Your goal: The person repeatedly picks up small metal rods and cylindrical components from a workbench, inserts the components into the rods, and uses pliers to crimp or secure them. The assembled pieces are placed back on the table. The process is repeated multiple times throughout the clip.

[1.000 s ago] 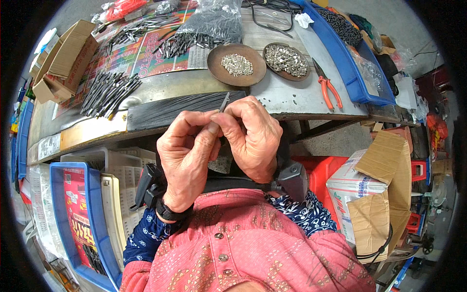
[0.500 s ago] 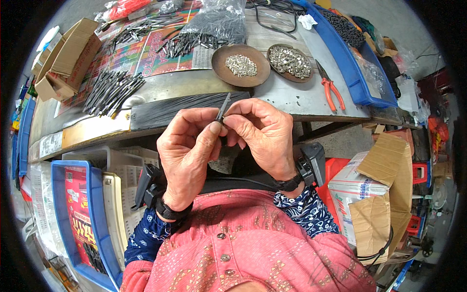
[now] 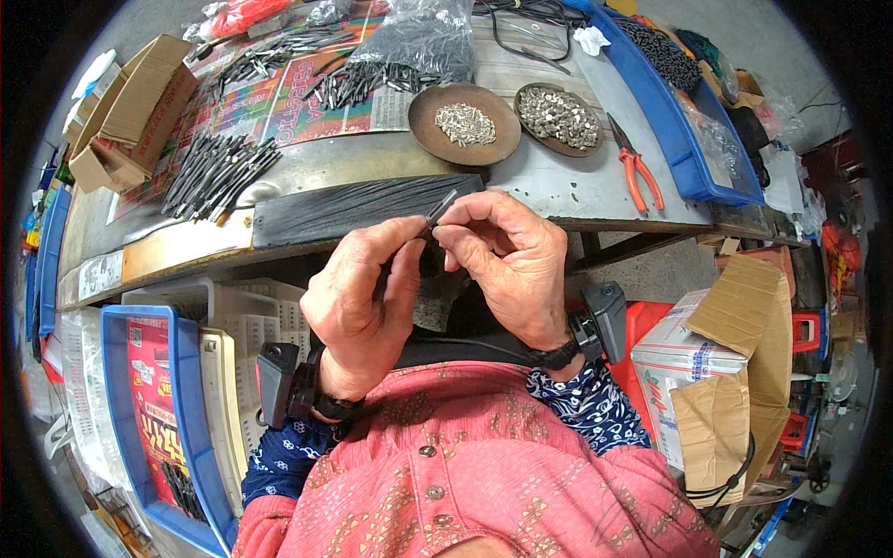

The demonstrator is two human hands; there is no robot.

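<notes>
In front of my chest, just off the table's near edge, both hands meet around a thin dark rod (image 3: 441, 208). My left hand (image 3: 367, 288) pinches its lower part between thumb and fingers. My right hand (image 3: 507, 265) is closed beside it, fingertips pressed at the rod; whether a smaller piece is also in them is hidden. Beyond the hands stand a brown round dish (image 3: 426, 139) of small silvery pins and a second dish (image 3: 543, 142) of small metal pieces. A dark grooved block (image 3: 363, 206) lies along the table edge behind my left hand.
Pliers with red handles (image 3: 638, 177) lie on the right of the table. A bundle of dark rods (image 3: 219, 177) and an open cardboard box (image 3: 139, 112) are at the left. Blue trays stand at the far right (image 3: 693, 177) and lower left (image 3: 191, 372). Another carton (image 3: 716, 372) is at my right.
The rod has tilted further to the right, its upper end now nearer my right hand. My left fingers have shifted on it, and its wrist has turned.
</notes>
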